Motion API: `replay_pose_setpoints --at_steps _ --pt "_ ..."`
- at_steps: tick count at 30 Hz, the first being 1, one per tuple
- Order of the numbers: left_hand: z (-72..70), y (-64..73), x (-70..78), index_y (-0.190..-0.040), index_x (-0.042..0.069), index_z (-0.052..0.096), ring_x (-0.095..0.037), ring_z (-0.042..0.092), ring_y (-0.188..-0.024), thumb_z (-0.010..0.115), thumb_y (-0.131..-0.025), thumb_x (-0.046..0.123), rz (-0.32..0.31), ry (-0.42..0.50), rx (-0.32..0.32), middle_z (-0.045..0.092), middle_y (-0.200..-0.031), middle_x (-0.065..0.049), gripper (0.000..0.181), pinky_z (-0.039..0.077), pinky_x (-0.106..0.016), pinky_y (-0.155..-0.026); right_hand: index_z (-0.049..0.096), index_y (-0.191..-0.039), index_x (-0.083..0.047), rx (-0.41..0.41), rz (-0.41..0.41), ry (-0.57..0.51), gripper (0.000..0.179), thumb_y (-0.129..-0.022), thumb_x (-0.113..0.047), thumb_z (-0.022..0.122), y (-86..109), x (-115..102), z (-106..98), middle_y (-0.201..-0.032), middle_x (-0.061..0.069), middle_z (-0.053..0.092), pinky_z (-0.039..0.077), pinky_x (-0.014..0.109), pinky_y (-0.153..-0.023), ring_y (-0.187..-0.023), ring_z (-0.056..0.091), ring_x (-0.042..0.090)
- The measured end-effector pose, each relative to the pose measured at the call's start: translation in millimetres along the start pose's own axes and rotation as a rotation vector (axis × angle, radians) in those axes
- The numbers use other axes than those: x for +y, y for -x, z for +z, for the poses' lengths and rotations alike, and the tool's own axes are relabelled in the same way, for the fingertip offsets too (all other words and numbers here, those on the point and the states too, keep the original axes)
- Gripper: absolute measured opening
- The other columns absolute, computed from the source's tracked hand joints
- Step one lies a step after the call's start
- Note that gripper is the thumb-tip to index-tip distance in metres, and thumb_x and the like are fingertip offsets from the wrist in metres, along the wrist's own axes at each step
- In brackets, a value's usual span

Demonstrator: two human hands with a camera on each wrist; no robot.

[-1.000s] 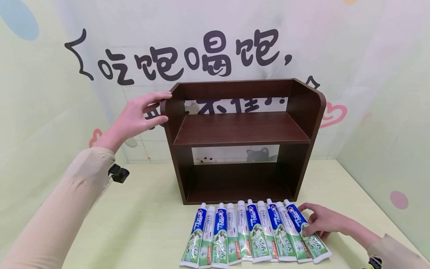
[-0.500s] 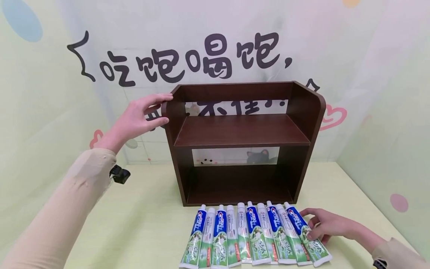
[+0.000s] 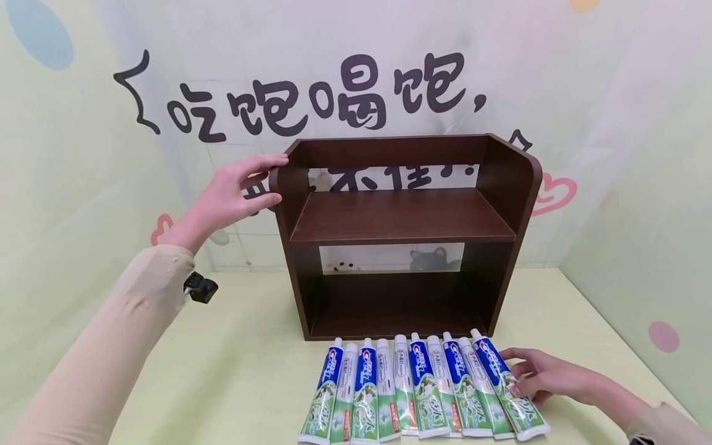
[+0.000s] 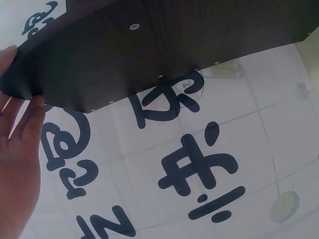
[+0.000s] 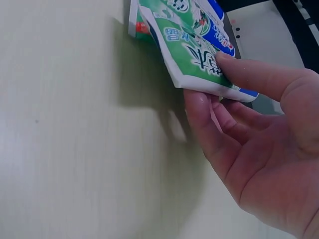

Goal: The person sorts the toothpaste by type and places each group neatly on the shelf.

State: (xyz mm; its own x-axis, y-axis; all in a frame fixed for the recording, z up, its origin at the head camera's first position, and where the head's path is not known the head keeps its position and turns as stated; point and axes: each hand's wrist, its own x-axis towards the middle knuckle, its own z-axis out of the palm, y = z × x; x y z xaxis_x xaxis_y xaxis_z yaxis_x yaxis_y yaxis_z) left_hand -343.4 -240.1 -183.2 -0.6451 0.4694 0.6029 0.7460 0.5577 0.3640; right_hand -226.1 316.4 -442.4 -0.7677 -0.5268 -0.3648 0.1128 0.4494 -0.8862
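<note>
We see black lettering (image 3: 361,99) across the pale far wall (image 3: 233,43), a blue oval (image 3: 40,32) at far left, and a mauve spot (image 3: 664,337) at right.

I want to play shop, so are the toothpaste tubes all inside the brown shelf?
No, the toothpaste tubes are side by side in front of the brown shelf, at the near side of the table.

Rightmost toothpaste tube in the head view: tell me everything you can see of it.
The toothpaste tube is blue with Crest lettering toward its white cap and green with printed characters toward its flat, white end seal; it looks like soft plastic. The cap is on. It slants at the row's right end, printed face up, cap toward the brown shelf, beside a white-and-green tube. The right hand holds it, thumb on the printed face.
</note>
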Motion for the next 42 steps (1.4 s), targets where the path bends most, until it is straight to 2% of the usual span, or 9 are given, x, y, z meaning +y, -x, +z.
replay_pose_setpoints --at_steps 5,11,19,25,32,38,42 --pt "-0.6 -0.2 0.6 -0.138 0.013 0.057 -0.003 0.053 -0.129 0.075 -0.085 0.005 0.001 0.006 0.001 0.057 -0.143 -0.004 0.057 0.046 -0.018 -0.110 0.025 -0.148 0.006 0.001 -0.004 -0.013 0.072 -0.092 -0.020 0.064 -1.6 -6.6 3.2 -0.114 0.009 0.059 0.060 0.029 -0.068 -0.093 0.063 0.020" --pt "-0.7 -0.3 0.7 -0.138 0.014 0.058 -0.008 0.053 -0.131 0.076 -0.085 0.006 0.003 -0.001 -0.003 0.057 -0.144 -0.003 0.057 0.046 -0.020 -0.110 0.023 -0.149 0.004 0.009 -0.011 -0.023 0.074 -0.092 -0.021 0.063 -4.6 -14.1 9.0 -0.117 0.007 0.060 0.062 0.031 -0.072 -0.097 0.063 0.019" --pt "-0.1 -0.4 0.7 -0.138 0.014 0.058 -0.003 0.052 -0.131 0.075 -0.085 0.005 -0.002 0.010 -0.003 0.056 -0.144 -0.004 0.057 0.046 -0.019 -0.110 0.014 -0.151 0.006 -0.011 -0.092 -0.069 0.079 -0.094 -0.019 0.062 -7.2 -21.4 12.9 -0.124 0.010 0.060 0.063 0.035 -0.075 -0.100 0.064 0.019" --pt "0.1 -0.6 0.2 -0.138 0.014 0.058 -0.011 0.053 -0.133 0.076 -0.085 0.005 0.000 0.007 -0.001 0.056 -0.145 -0.004 0.057 0.045 -0.016 -0.110 0.011 -0.150 0.008 0.001 -0.129 -0.051 0.079 -0.095 -0.018 0.061 -7.2 -34.1 15.8 -0.129 0.013 0.058 0.063 0.035 -0.077 -0.099 0.067 0.018" --pt "-0.2 0.2 -0.3 -0.138 0.014 0.058 0.002 0.052 -0.129 0.076 -0.085 0.005 0.004 0.006 0.004 0.057 -0.143 -0.004 0.057 0.046 -0.016 -0.109 0.010 -0.151 0.007 0.005 -0.205 -0.056 0.077 -0.096 -0.013 0.060 -5.0 -53.4 21.9 -0.135 0.018 0.057 0.064 0.035 -0.078 -0.100 0.067 0.015" --pt "-0.3 -0.1 0.8 -0.138 0.015 0.058 -0.011 0.053 -0.132 0.076 -0.085 0.006 0.002 -0.003 0.000 0.057 -0.144 -0.003 0.056 0.046 -0.017 -0.109 0.009 -0.150 0.008 0.018 -0.267 -0.038 0.076 -0.096 -0.011 0.059 -4.0 -69.8 25.2 -0.131 0.020 0.058 0.065 0.038 -0.079 -0.101 0.068 0.015" --pt "-0.8 0.0 1.4 -0.138 0.014 0.058 -0.012 0.053 -0.131 0.076 -0.085 0.006 0.001 -0.003 -0.001 0.057 -0.143 -0.003 0.056 0.046 -0.019 -0.110 0.008 -0.151 0.006 0.039 -0.280 -0.017 0.077 -0.097 -0.012 0.059 -2.5 -83.0 26.4 -0.131 0.021 0.057 0.065 0.038 -0.081 -0.104 0.067 0.014"
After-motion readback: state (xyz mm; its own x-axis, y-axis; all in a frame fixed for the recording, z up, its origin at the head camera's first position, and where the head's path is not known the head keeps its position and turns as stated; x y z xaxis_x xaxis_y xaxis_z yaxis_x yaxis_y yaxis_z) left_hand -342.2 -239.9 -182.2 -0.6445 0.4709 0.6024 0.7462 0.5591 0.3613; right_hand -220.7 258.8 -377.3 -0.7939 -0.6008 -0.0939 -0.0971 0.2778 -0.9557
